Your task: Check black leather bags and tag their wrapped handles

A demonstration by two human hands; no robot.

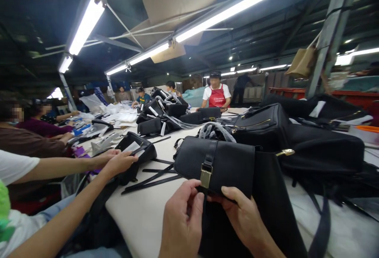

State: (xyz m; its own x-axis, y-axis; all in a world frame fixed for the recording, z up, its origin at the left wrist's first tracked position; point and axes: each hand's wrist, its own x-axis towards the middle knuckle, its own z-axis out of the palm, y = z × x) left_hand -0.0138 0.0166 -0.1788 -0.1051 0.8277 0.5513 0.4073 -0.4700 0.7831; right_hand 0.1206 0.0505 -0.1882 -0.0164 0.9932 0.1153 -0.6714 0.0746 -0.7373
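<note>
- Your left hand (pixel 182 220) and your right hand (pixel 242 214) are closed, pinching the lower edge of the flap on a black leather handbag (pixel 225 163), with your right thumb resting on top.
- The handbag sits at the near edge of the white tabletop (pixel 139 214), between your hands, and its body hangs down past the edge. A strap with a gold buckle (pixel 205 175) runs down the flap just beside your left hand.
- Loose black straps (pixel 151 179) lie on the tabletop, just left of the handbag.
- A co-worker's hands (pixel 118 161) rest on a smaller black bag (pixel 136 147), left of those straps. Other seated people line the left side of the tabletop.
- Right of you, a large black bag with gold zippers (pixel 296 143) rises close beside the handbag. Farther along the tabletop stands a heap of black bags (pixel 161 115).
- Beyond the heap, a person in a red apron (pixel 216 98) stands at the far end.
- Overhead, long fluorescent lights (pixel 241 7) hang below a dark roof. A steel column (pixel 331 32) stands at the right, with a brown paper bag (pixel 302 62) hanging beside it.
</note>
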